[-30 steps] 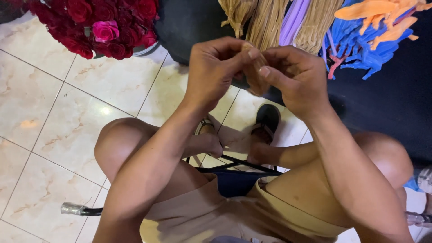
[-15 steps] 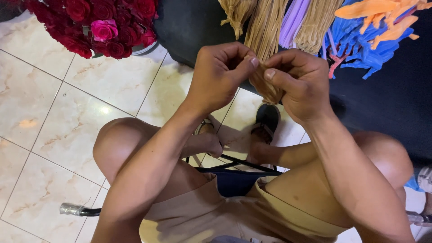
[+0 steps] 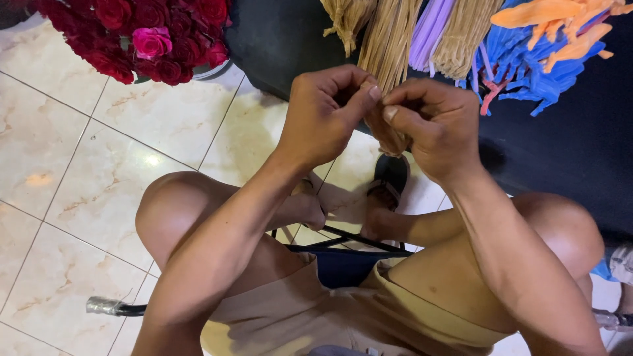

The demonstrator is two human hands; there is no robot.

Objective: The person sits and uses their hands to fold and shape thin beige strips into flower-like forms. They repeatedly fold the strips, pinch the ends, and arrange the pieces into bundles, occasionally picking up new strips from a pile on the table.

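A tan strip [image 3: 386, 135] is pinched between the left hand [image 3: 326, 115] and the right hand [image 3: 438, 135], held close together above the knees, its length running from the fingertips down toward the tiled floor [image 3: 86, 151], with the dark table [image 3: 567, 145] edge just beyond.

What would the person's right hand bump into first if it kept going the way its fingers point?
The right hand points toward the left hand. It would probably first press the tan bundle pinched between them, then the left fingertips; depth is hard to judge.
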